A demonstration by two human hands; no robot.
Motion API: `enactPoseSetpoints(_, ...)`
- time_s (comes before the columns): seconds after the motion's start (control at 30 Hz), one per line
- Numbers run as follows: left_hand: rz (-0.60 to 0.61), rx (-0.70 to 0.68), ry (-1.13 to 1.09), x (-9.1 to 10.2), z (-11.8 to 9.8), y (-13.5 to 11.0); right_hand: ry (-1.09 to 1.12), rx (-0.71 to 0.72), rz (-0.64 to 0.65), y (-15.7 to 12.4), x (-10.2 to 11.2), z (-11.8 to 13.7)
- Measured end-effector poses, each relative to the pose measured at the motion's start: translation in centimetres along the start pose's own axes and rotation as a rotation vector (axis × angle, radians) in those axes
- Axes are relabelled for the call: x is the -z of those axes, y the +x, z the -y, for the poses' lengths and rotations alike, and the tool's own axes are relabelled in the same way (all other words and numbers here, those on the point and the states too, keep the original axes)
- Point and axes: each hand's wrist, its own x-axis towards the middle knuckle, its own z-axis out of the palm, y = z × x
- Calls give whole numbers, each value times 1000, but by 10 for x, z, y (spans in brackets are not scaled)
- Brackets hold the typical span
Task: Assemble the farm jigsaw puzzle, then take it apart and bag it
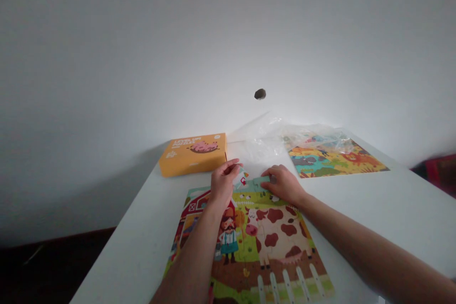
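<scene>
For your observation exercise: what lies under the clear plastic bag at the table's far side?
Under the clear plastic bag lies the near-complete colourful animal puzzle; its far edge blurs behind the crumpled plastic.

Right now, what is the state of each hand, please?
Left hand: closed on a puzzle piece, held at the farm puzzle's top edge.
Right hand: flat, pressing the puzzle's top edge, holding nothing.

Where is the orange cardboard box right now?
The orange cardboard box lies at the far left of the white table, just beyond the left hand and the farm puzzle.
</scene>
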Motion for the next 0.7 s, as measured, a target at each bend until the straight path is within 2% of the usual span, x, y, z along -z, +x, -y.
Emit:
enactPoseSetpoints(0.17, 87, 58, -36, -16, -5, -6, 57, 49, -50, -3, 0, 0)
enactPoseSetpoints(0.33, 184, 48, -22, -30, -1, -16, 532, 112, 106, -9, 4, 9)
enactPoseSetpoints(0.4, 244, -6, 58, -33, 0, -19, 629, 73, 80, -7, 6, 6)
enactPoseSetpoints(0.47, 282, -140, 228, -33, 1, -21, 625, 12, 30, -4, 9, -3)
enactPoseSetpoints(0.6, 414, -478, 820, -26, 1, -25, 475, -131, -9, -1, 22, -29)
enactPoseSetpoints(0.7, 499, -566, 1113, -22, 1, -28, 304, -144, -15, -3, 28, -39)
